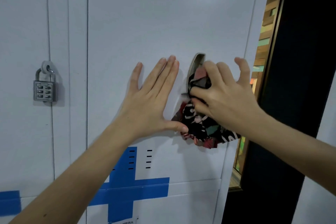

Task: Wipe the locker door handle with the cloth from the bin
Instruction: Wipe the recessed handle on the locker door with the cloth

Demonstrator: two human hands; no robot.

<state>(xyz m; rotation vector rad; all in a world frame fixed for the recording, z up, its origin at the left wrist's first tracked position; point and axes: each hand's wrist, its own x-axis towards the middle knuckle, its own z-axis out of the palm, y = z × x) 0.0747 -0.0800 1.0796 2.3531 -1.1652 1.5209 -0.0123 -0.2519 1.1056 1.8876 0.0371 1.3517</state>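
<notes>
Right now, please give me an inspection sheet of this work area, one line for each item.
Surface: white locker door, closed, label 0002 at top.
Job's things: patterned cloth pressed on the handle.
Clutter: combination padlock on neighbouring door; blue tape lower down.
Grips: left hand flat on the door; right hand bunching the cloth.
Cables: nothing seen.
Surroundings: dark frame to the right.
</notes>
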